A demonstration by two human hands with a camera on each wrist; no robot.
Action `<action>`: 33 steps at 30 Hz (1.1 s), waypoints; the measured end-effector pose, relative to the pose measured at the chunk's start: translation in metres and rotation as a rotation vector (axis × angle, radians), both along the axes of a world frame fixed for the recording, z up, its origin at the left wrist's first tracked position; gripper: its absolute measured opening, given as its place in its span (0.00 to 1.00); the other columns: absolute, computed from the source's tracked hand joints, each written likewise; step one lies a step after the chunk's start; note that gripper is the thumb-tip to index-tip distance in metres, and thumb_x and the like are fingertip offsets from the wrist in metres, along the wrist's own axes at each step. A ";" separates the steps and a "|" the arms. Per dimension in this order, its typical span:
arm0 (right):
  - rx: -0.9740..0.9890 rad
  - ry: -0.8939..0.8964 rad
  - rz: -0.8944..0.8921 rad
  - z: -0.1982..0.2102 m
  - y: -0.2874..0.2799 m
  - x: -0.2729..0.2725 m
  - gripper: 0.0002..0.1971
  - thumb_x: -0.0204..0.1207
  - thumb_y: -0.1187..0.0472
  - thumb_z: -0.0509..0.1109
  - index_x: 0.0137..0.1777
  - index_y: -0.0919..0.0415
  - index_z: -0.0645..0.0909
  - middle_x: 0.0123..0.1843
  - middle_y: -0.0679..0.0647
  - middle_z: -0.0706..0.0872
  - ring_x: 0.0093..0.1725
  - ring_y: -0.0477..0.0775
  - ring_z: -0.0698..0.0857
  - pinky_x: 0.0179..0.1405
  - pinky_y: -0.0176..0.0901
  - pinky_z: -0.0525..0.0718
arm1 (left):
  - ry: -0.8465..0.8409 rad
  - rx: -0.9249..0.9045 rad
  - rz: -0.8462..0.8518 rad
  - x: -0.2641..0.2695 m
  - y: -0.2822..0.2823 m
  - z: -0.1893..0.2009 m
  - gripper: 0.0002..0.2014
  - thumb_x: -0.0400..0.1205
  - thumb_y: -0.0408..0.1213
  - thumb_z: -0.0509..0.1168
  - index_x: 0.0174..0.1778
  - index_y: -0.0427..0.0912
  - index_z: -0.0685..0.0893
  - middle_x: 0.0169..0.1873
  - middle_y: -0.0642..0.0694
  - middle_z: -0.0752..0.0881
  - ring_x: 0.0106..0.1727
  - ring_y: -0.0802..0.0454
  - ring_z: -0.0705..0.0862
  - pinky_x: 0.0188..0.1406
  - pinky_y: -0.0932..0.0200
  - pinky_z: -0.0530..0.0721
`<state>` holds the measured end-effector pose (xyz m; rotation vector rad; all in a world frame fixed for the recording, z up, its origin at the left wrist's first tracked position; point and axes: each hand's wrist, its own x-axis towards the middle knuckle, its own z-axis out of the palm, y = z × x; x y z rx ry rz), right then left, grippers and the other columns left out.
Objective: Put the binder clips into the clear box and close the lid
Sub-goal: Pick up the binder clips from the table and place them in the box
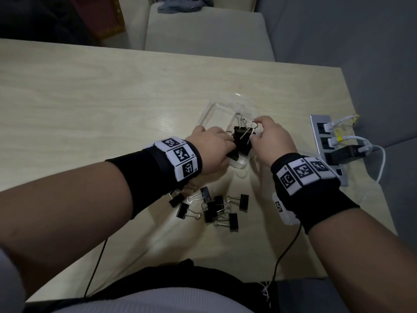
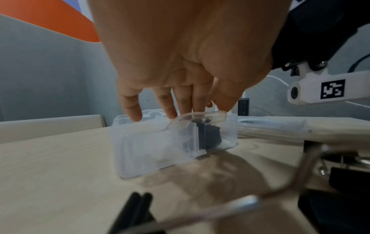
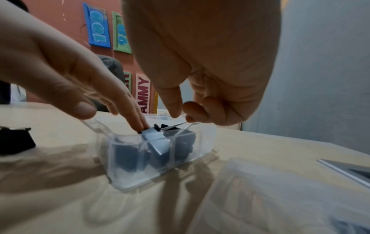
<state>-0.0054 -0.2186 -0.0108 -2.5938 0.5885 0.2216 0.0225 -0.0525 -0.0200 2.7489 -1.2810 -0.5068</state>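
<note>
Pinching a binder clip (image 3: 176, 125) wire — right hand (image 1: 274, 137), over clear box (image 3: 160, 152)

2 hands (image 1: 214, 145) work over 1 clear box (image 1: 216, 109), whose 1 lid (image 3: 280, 190) lies beside it on the 1 tabletop (image 1: 90, 98). Loose clips (image 1: 212, 208) near the person number about 8, though they overlap and the count is unsure. At least 3 more sit in the box, and 1 power strip (image 1: 325, 141) at the tabletop's edge carries 3 plugs.
</note>
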 end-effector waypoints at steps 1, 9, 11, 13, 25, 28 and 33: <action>-0.023 0.019 0.028 -0.001 -0.001 0.002 0.22 0.80 0.60 0.62 0.74 0.51 0.70 0.63 0.62 0.82 0.56 0.63 0.82 0.47 0.44 0.75 | -0.014 -0.009 -0.008 0.001 0.000 0.000 0.21 0.80 0.49 0.57 0.70 0.53 0.75 0.72 0.54 0.76 0.75 0.50 0.69 0.65 0.43 0.70; -0.040 0.041 -0.006 0.003 -0.007 0.015 0.12 0.82 0.57 0.60 0.56 0.58 0.83 0.53 0.61 0.87 0.55 0.64 0.83 0.48 0.46 0.77 | 0.010 0.022 0.014 0.001 -0.006 0.006 0.24 0.79 0.51 0.59 0.73 0.54 0.72 0.72 0.52 0.76 0.75 0.45 0.67 0.73 0.33 0.63; -0.029 0.037 -0.019 0.006 -0.007 0.018 0.13 0.81 0.60 0.60 0.49 0.62 0.86 0.51 0.60 0.89 0.54 0.64 0.84 0.51 0.47 0.80 | 0.012 -0.016 0.045 0.002 -0.006 0.009 0.26 0.78 0.51 0.60 0.73 0.52 0.70 0.71 0.52 0.76 0.75 0.45 0.68 0.73 0.35 0.63; 0.052 0.069 -0.045 0.009 -0.007 0.019 0.13 0.79 0.64 0.60 0.43 0.61 0.87 0.51 0.60 0.90 0.52 0.63 0.86 0.54 0.49 0.81 | 0.008 -0.055 0.068 0.004 -0.005 0.011 0.27 0.78 0.53 0.61 0.73 0.52 0.70 0.70 0.51 0.77 0.73 0.45 0.70 0.71 0.38 0.64; -0.141 0.202 0.038 0.001 0.001 0.013 0.08 0.73 0.60 0.69 0.49 0.62 0.83 0.47 0.59 0.87 0.49 0.63 0.85 0.42 0.46 0.80 | -0.002 0.043 -0.027 -0.002 0.003 -0.005 0.20 0.82 0.53 0.55 0.69 0.58 0.77 0.70 0.59 0.78 0.77 0.47 0.66 0.72 0.36 0.63; -0.109 0.182 0.036 0.002 0.003 0.012 0.05 0.74 0.60 0.69 0.47 0.59 0.84 0.47 0.57 0.88 0.50 0.61 0.84 0.40 0.43 0.76 | -0.007 0.058 -0.033 -0.001 0.002 -0.005 0.19 0.83 0.52 0.55 0.71 0.60 0.75 0.71 0.59 0.77 0.78 0.46 0.65 0.72 0.35 0.62; -0.088 0.176 0.047 0.004 0.004 0.012 0.11 0.74 0.56 0.68 0.47 0.63 0.84 0.46 0.61 0.88 0.49 0.63 0.84 0.42 0.46 0.79 | -0.015 0.057 -0.001 0.001 0.001 -0.002 0.18 0.81 0.54 0.58 0.66 0.64 0.78 0.66 0.53 0.79 0.73 0.45 0.69 0.69 0.37 0.64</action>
